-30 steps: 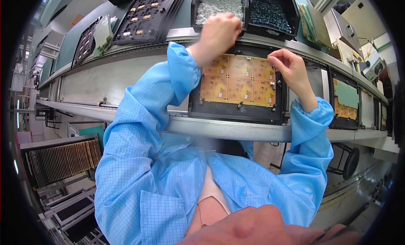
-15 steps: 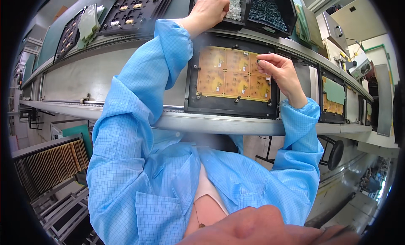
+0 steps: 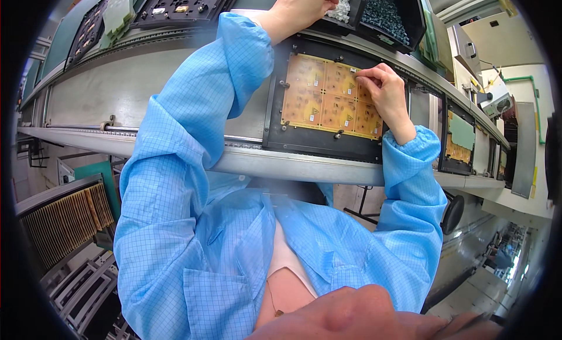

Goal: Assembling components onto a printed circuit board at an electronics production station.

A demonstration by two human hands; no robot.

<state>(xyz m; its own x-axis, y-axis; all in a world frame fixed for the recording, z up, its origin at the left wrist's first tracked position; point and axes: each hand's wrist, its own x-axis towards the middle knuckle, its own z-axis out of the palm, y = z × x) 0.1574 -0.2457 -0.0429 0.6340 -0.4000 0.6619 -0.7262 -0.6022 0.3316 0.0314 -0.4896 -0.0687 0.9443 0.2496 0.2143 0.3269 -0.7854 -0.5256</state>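
A yellow-orange circuit board panel [image 3: 321, 100], divided into several sections, lies in a black frame [image 3: 304, 148] on the conveyor in front of me. My right hand [image 3: 389, 100] is over the panel's upper right part, thumb and forefinger pinched at its surface. Whatever is between those fingertips is hidden; a small white part [image 3: 353, 70] sits close by on the panel. My left hand [image 3: 301, 11] reaches to a black bin of small white parts [image 3: 341, 11] beyond the frame. Its fingers are curled together, and their contents cannot be made out.
Another black bin holds dark blue-green parts [image 3: 383, 18]. Black trays with small components [image 3: 178, 6] and green sheets [image 3: 119, 15] lie at the far left. Further right on the conveyor is another framed board under a green sheet [image 3: 462, 132]. A metal rail [image 3: 293, 167] runs along the near edge.
My right fingertips, which showed a small dark part, have come down to the panel and slightly left across it. My left hand stays at the white parts' bin. The whole view has shifted a little.
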